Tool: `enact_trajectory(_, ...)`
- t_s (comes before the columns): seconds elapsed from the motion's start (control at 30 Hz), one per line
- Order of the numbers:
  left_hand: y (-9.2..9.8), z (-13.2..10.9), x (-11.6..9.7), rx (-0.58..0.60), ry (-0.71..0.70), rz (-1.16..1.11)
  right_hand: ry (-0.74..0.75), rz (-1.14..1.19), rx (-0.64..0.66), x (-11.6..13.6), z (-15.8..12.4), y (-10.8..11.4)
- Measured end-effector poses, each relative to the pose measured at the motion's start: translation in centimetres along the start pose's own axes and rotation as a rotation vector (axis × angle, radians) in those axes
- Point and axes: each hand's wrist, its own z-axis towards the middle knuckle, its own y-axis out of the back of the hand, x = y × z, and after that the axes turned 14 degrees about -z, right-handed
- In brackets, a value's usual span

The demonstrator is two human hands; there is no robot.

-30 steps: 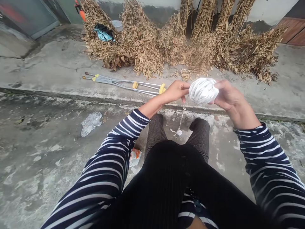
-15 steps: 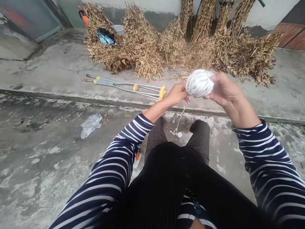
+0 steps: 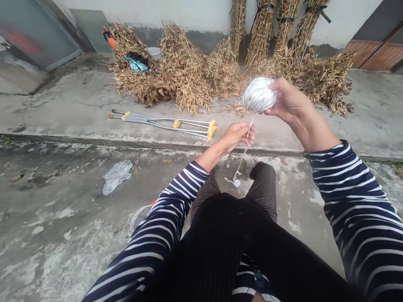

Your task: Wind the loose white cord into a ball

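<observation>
A ball of white yarn is gripped by my right hand, thumb on its upper side and fingers beneath. From the ball a strand of yarn runs down to my left hand, which is lower and to the left, apart from the ball. The fingers of that hand are curled around the strand. Below it the yarn hangs on toward the ground between my feet, where a small tangle lies beside a round white piece.
Grey crutches with yellow pads lie on the raised concrete step. Dried plant bundles line the wall behind. A crumpled clear plastic bag lies on the lower ground at left. A white rimmed item shows partly behind my left sleeve.
My left hand has come away from the ball and dropped lower, with yarn stretched between. My right hand has raised the ball slightly and moved it a little left in view.
</observation>
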Motion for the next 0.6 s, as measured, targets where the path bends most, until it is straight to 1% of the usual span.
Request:
enact_trajectory(0.1,1.1,-1.1,1.4,0.019,0.088,-0.036,0.012,0.039,-0.039,-0.3,0.4,0.2)
enact_trajectory(0.17,2.0,-1.7,2.4,0.032,0.108,-0.054,0.023,0.048,-0.041,-0.3,0.2,0.0)
enact_trajectory(0.23,3.0,-2.1,3.5,0.031,0.117,-0.033,0.038,0.038,-0.026,0.1,-0.2,-0.4)
enact_trajectory(0.3,3.9,-2.3,4.6,0.028,0.146,0.001,0.056,0.030,-0.042,1.1,-0.8,-1.0)
enact_trajectory(0.37,4.9,-2.6,5.8,0.022,0.186,-0.005,0.067,0.042,-0.123,2.5,-1.4,-1.8)
enact_trajectory(0.43,5.9,-3.1,7.0,-0.002,0.221,-0.039,0.083,0.073,-0.250,3.9,-1.9,-2.6)
enact_trajectory(0.53,7.6,-4.0,8.1,-0.105,0.279,-0.013,0.139,0.119,-0.400,5.3,-2.7,-3.1)
enact_trajectory(0.6,8.7,-4.6,8.4,-0.193,0.311,0.081,0.242,0.128,-0.464,6.1,-3.0,-2.7)
